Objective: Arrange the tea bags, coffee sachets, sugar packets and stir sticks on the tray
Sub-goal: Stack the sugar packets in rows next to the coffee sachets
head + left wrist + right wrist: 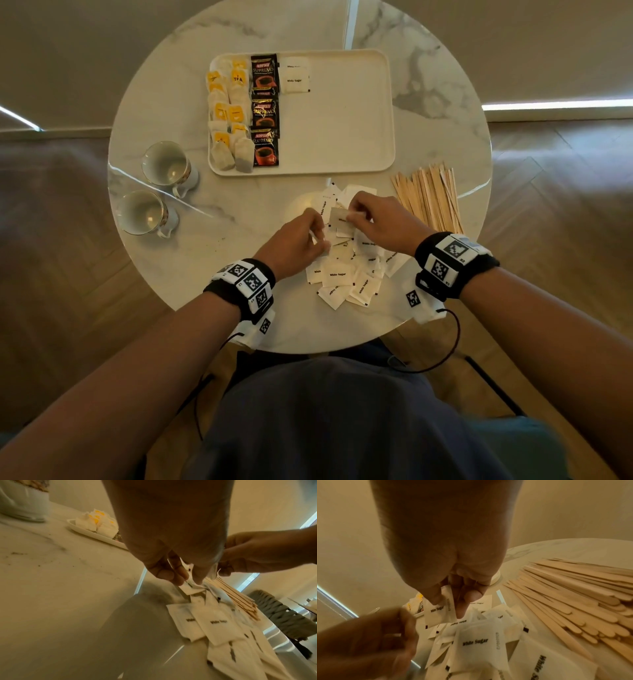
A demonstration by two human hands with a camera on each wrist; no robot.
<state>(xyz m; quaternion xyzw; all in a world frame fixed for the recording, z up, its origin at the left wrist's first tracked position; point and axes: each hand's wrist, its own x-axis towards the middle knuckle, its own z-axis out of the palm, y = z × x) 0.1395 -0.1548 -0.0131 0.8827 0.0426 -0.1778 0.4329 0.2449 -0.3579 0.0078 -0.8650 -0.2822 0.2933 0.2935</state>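
The left hand (295, 241) hides what its curled fingers (178, 573) pinch in the head view; its wrist view shows a sugar packet (190, 588). The right hand (378, 222) pinches another packet (439, 612), lower centre. The tray (342, 137) is bare at right. Sticks (430, 200) lie by the bench (205, 260) edge.

Two white teacups are set near the left edge of a round marble table (445, 68), one cup (166, 165) farther back and the other cup (143, 212) just in front of it, handles turned toward the near side. Dark specks (219, 238) are scattered on the marble close to the nearer cup. Herringbone wood flooring (565, 212) is seen around the table.
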